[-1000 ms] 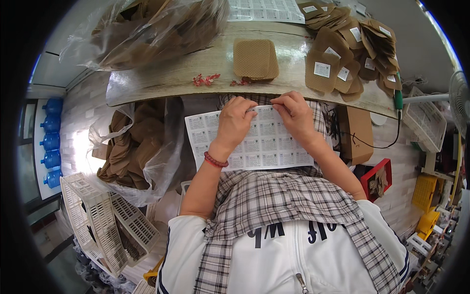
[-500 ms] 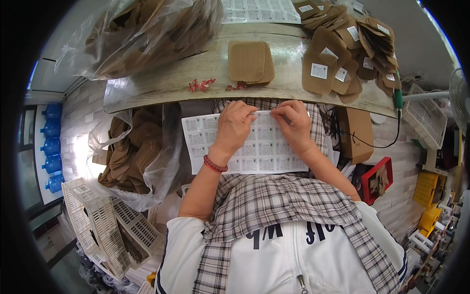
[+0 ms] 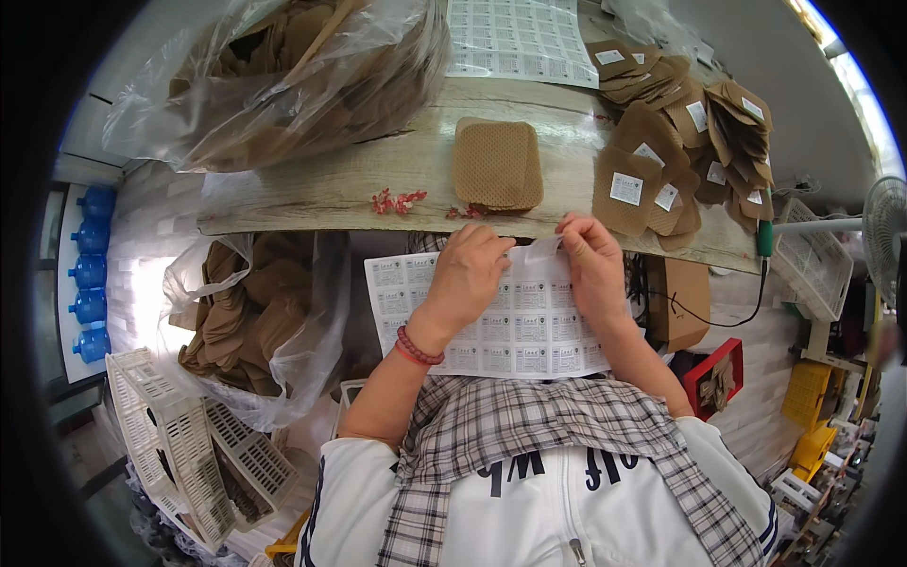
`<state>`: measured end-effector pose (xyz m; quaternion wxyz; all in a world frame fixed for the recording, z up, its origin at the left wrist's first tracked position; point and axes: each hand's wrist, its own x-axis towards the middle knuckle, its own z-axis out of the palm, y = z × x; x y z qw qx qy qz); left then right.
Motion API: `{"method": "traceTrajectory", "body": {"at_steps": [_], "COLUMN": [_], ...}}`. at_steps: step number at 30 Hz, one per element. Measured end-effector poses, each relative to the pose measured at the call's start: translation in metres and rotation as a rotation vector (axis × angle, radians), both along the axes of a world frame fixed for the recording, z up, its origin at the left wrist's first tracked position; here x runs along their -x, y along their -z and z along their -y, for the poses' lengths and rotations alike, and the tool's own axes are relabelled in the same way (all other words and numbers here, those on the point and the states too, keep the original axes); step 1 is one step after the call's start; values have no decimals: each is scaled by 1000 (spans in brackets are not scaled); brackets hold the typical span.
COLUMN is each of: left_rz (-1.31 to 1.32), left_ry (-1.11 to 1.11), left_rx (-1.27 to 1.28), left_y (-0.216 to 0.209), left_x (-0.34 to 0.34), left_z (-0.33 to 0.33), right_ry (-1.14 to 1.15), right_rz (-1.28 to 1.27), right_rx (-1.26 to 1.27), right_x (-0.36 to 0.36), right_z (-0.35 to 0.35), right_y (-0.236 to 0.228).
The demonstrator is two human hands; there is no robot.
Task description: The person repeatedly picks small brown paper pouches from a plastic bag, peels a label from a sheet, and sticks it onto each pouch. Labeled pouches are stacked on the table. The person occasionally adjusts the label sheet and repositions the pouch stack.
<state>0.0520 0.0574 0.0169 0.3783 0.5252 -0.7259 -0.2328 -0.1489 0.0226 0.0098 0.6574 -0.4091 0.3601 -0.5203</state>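
Observation:
A white sheet of printed labels point(image 3: 515, 354) lies over my lap, just below the table's front edge. The fingers of my left hand point(image 3: 470, 274) are curled down on its upper part, gripping it close to the top edge. Thumb and forefinger of my right hand point(image 3: 595, 269) pinch a pale, see-through label strip point(image 3: 541, 257), lifted from the sheet's top row. Straight ahead on the table sits a small stack of brown mesh pads point(image 3: 496, 163) without labels. To the right lies a heap of similar brown pads point(image 3: 647, 175) bearing white labels.
A second label sheet point(image 3: 520, 42) is at the back of the table point(image 3: 397, 161). Red scraps point(image 3: 397, 201) lie near the edge. Plastic bags of brown pads stand on the table point(image 3: 312, 94) and below left point(image 3: 255, 321). A green-handled tool point(image 3: 764, 238) hangs at the right.
My right hand has moved slightly right and away from the left, raising the label strip off the sheet. My left hand stays on the sheet. The whole view has shifted, with the table lower in it.

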Motion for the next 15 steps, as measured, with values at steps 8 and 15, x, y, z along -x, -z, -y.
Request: {"method": "traceTrajectory", "body": {"at_steps": [8, 15], "left_rz": [184, 320], "left_ry": [-70, -103], "left_rx": [314, 146], "left_y": [-18, -3], "left_x": [3, -1], "left_z": [6, 30], "right_ry": [23, 123], "right_rz": [-177, -433], "right_rx": [-69, 129], "right_x": [-29, -73], "right_z": [83, 113], "right_y": [-30, 1]}}
